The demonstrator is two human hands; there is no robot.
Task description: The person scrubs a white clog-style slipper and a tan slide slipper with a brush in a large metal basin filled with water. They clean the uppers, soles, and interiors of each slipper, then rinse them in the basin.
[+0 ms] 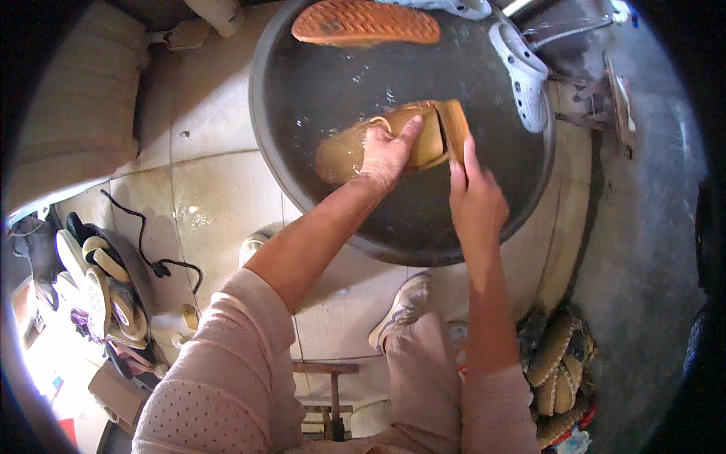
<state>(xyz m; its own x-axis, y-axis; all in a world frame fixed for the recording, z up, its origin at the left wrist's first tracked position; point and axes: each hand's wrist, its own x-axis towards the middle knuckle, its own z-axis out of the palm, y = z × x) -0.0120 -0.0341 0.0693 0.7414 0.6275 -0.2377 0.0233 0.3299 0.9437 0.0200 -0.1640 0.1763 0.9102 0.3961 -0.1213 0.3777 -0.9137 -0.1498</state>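
My left hand (pixel 388 152) grips a tan slip-on sandal (pixel 428 139) by its upper, thumb on top. The sandal's other end lies under the murky water of a large round dark basin (pixel 265 147). My right hand (pixel 481 198) holds a flat wooden brush (pixel 455 122) upright against the sandal's near right end; its bristles are mostly hidden. An orange shoe sole (pixel 363 24) floats tread up at the basin's far side. One pale clog (pixel 523 76) leans on the right rim, and part of another clog (pixel 459 7) shows at the top.
At left, a dark tub (pixel 133 267) holds several sandals, with a black cord (pixel 142 235) on the tiles beside it. Several tan shoes (pixel 558 369) are piled at lower right. Wooden pieces (pixel 615 108) stand right of the basin. A low stool (pixel 326 369) is near my feet.
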